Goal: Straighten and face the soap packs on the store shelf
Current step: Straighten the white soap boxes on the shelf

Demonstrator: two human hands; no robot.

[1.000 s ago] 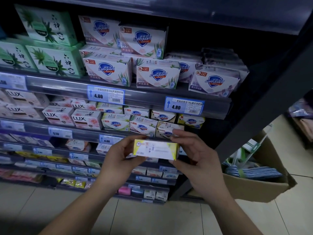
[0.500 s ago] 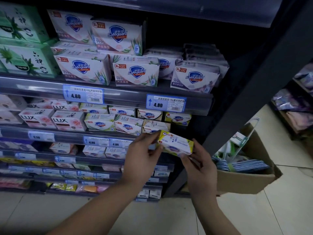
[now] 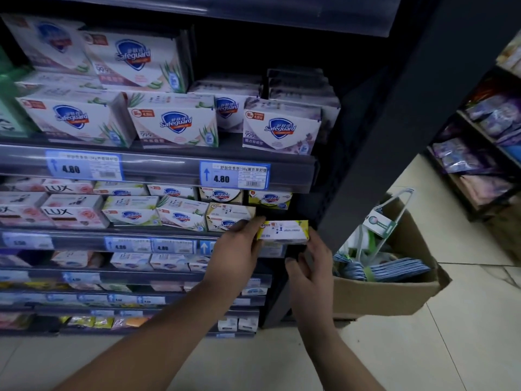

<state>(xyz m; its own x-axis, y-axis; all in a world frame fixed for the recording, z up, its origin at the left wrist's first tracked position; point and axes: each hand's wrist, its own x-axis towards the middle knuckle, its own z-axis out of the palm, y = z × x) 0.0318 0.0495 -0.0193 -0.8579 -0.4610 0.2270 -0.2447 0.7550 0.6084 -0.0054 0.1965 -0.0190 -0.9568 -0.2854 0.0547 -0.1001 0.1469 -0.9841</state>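
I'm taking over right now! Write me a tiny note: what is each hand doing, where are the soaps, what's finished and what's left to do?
Left hand: pinches the left end of the yellow soap pack.
Right hand: fingers touch the pack's right end, thumb off it.
Pack: at the right end of the second shelf, in front of the gap beside the cream pack. I cannot tell if it is set down.
Done: the Lux packs face front.
Left: seat the yellow pack in the gap, logo forward. Probably also square up the aloe pack, which looks slanted.
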